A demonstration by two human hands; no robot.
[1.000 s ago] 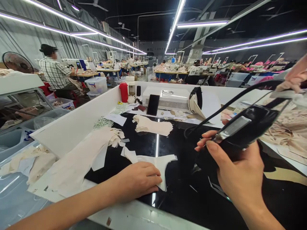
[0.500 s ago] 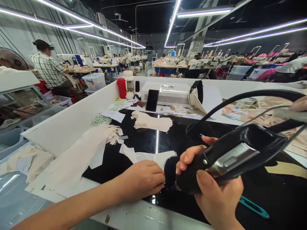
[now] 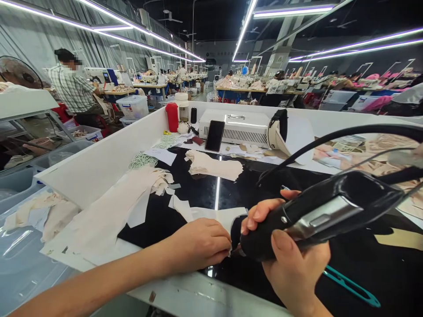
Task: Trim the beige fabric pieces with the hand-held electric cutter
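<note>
In the head view, the right hand (image 3: pixel 294 268) is wrapped tight around a black tool (image 3: pixel 317 215), thumb on top and fingers (image 3: pixel 261 211) curled round the far side. The tool has a shiny metal plate and a thick black cord (image 3: pixel 330 138) that loops off toward 2 o'clock. Its round nose points toward 9 o'clock and sits just beside the left hand (image 3: pixel 201 242). The left hand lies flat, palm down, fingers together, pressing on a pale cloth piece (image 3: pixel 211 215) on the black tabletop (image 3: pixel 198 193). It pins the cloth and does not pinch it. The cloth sits near the front edge, at 6 o'clock of the tabletop. It looks thin, soft and light, so it would slide or bunch up easily on the shiny top; holding it down flat near its edge looks like the best way to keep it put. The tool looks hard and a bit heavy, good to grip round its fat middle. At 9 o'clock is a heap of cloth strips (image 3: pixel 112 211). At 12 o'clock lies more folded cloth (image 3: pixel 214 167), then a phone (image 3: pixel 214 135) leaning on a white box (image 3: pixel 238 127), and a red bottle (image 3: pixel 172 117). Teal snips (image 3: pixel 350 287) lie at 4 o'clock. A person in a checked shirt (image 3: pixel 72 90) stands far off at 10 o'clock.
</note>
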